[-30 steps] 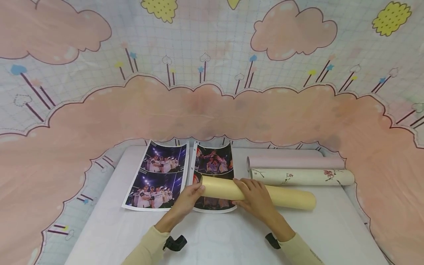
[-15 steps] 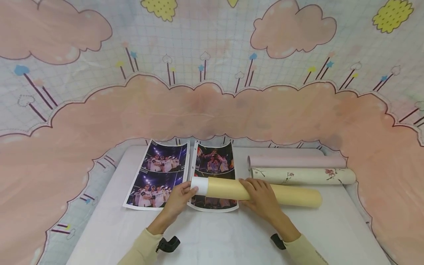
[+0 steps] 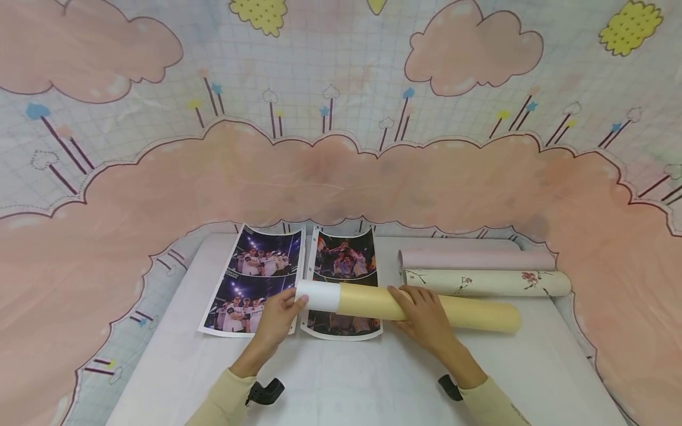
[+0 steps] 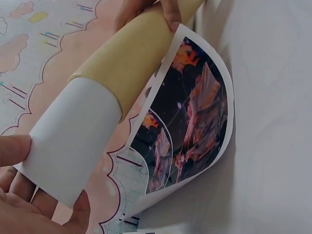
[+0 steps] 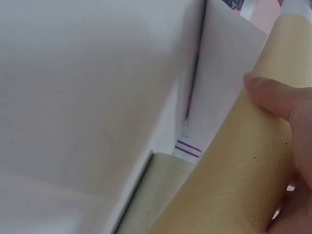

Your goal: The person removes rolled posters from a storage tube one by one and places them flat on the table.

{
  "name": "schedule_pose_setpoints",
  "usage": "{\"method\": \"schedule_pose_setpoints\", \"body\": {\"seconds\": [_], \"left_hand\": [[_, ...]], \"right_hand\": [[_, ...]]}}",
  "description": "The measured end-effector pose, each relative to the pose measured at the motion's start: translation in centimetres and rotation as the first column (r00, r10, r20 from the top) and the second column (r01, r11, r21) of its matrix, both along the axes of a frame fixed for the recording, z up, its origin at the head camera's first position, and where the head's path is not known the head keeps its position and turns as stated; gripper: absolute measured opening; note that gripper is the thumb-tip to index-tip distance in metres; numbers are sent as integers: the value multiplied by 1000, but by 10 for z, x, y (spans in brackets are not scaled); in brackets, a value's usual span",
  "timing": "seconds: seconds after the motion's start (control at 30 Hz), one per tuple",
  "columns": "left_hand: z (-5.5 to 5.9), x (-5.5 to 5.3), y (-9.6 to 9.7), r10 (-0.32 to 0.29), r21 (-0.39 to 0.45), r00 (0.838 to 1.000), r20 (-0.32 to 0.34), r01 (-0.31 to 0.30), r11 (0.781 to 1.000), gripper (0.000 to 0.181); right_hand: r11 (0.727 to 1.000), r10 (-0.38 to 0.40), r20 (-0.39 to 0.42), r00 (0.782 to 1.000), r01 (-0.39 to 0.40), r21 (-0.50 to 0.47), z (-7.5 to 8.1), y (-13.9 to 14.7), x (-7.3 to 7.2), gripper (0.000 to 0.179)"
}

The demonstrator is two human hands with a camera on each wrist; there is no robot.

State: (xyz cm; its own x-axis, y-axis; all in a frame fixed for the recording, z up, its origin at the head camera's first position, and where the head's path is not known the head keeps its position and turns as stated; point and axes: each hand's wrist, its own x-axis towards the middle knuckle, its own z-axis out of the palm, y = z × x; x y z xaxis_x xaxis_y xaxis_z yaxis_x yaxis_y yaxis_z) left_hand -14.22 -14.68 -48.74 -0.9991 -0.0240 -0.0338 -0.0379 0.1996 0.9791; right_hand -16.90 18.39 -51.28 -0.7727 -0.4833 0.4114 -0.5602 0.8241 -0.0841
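My right hand (image 3: 425,313) grips a pale yellow wallpaper roll (image 3: 367,303) around its middle, with the thumb laid along its side in the right wrist view. Out of the roll's left end sticks a white rolled paper (image 3: 322,295), narrower than the yellow roll. My left hand (image 3: 274,316) holds the free end of that white paper; in the left wrist view the thumb (image 4: 14,148) is on its outside and some fingers reach inside the opening. Both are held level above the table, overlapping the right-hand photo poster (image 3: 343,257) in the head view. The inner part of the white paper is hidden.
To the left lies another photo poster (image 3: 266,254), its sheet slightly curved. Back right on the white table (image 3: 341,378) rest a pinkish roll (image 3: 479,260) and a cream roll with flower sprigs (image 3: 495,284). A patterned cloth (image 3: 341,183) rises behind.
My left hand has moved left, drawing the white paper out of the yellow roll, so more of it shows. My right hand and the yellow roll have shifted slightly right.
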Motion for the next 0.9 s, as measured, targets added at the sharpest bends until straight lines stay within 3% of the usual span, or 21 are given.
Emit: {"method": "schedule_pose_setpoints", "body": {"seconds": [0.57,0.9], "left_hand": [[4,-1,-15,30,21,999,-17,-29,999,35],[0,-1,-23,34,17,999,-42,-33,999,32]], "right_hand": [[1000,-22,12,1000,22,-4,6,5,1,85],[999,-44,-43,998,42,-29,5,10,4,83]]}}
